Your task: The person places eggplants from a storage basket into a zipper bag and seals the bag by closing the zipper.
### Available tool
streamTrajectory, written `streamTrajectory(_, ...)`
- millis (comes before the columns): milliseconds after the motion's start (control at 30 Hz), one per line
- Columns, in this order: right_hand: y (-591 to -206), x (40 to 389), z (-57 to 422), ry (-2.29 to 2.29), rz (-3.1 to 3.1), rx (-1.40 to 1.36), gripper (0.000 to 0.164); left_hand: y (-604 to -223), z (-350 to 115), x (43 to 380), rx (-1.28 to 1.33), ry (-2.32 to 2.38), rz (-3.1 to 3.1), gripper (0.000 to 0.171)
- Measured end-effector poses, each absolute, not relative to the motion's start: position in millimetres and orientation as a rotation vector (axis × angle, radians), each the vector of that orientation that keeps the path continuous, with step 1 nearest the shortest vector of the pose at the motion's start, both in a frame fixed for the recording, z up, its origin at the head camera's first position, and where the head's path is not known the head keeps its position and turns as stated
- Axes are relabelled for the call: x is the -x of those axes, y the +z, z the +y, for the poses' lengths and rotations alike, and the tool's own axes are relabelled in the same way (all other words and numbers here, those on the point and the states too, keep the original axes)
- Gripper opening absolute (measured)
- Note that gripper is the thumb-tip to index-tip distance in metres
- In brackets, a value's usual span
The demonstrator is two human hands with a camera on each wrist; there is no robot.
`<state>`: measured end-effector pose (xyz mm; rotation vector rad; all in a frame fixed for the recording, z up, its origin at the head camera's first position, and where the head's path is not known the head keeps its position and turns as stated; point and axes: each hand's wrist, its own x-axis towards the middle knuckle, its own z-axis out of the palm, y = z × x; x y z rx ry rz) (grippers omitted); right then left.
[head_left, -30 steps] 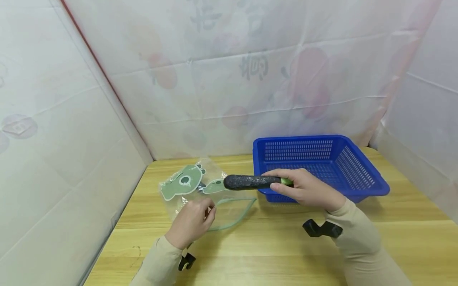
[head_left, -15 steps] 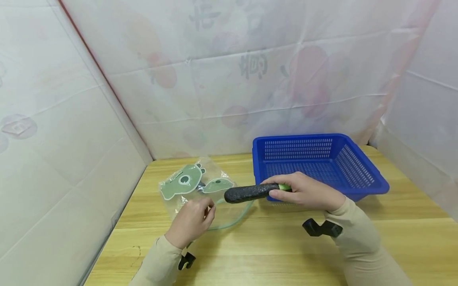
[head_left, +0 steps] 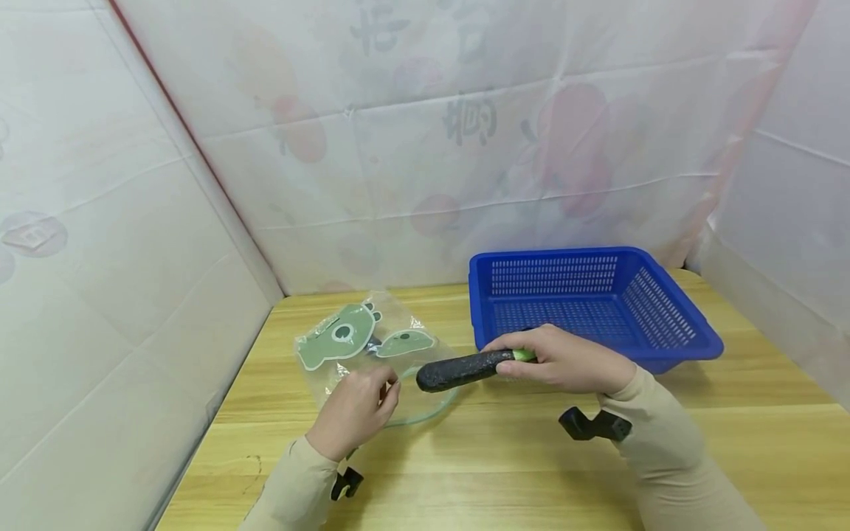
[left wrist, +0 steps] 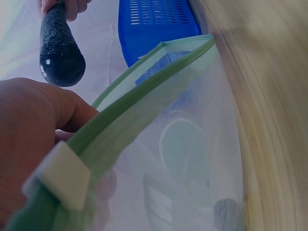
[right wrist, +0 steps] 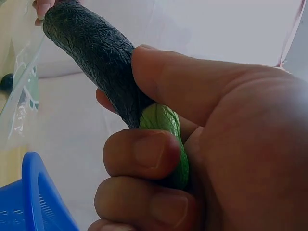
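A dark, wrinkled eggplant (head_left: 458, 371) with a green stem end is in my right hand (head_left: 564, 359). Thumb and curled fingers grip it at the green end in the right wrist view, and its blunt dark end points left, over the bag's mouth side. My left hand (head_left: 353, 414) pinches the edge of a clear zip bag (head_left: 406, 344) printed with green cartoon shapes. The bag's green zip mouth (left wrist: 139, 89) gapes, and a white slider (left wrist: 65, 175) sits on the zip beside the hand. A small dark round thing (left wrist: 227, 214) shows low in the bag.
A blue slotted plastic basket (head_left: 554, 276) stands at the back right of the wooden table (head_left: 465, 472), just beyond my right hand. White printed cloth walls (head_left: 398, 184) enclose the table at the back and both sides.
My right hand has lowered the eggplant, bringing its dark end down and nearer the bag's mouth. The left hand has stayed in place on the bag.
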<state>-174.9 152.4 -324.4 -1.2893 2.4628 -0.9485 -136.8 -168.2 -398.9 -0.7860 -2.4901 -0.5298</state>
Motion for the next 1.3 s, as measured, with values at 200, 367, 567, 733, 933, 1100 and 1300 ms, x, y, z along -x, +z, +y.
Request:
streamTrajectory(200,-327,175,147,-0.915,2.478,1.307,0.030,-399,-169,137,0.781,-0.543,-2.491,0.007)
streamTrajectory(367,-329,176,143,-0.889,2.500,1.317,0.030,-399,-169,137,0.787,-0.553,-2.482,0.007)
streamTrajectory(567,-333,177,139,-0.833,2.508,1.285,0.032,-399,-169,136,0.790,-0.552,-2.479,0.007)
streamTrajectory(733,-336,175,134,-0.790,2.520,1.269,0.035,-399,-168,137,0.790,-0.549,-2.480,0.007)
streamTrajectory(933,-340,173,126,-0.734,2.516,1.246,0.040,-399,-168,137,0.795,-0.534,-2.482,0.007)
streamTrajectory(1100,-347,172,116,-0.700,2.511,1.251,0.039,-399,-168,137,0.794,-0.530,-2.484,0.008)
streamTrajectory(1300,-356,170,106,-0.663,2.508,1.258,0.037,-399,-168,136,0.792,-0.535,-2.496,0.007)
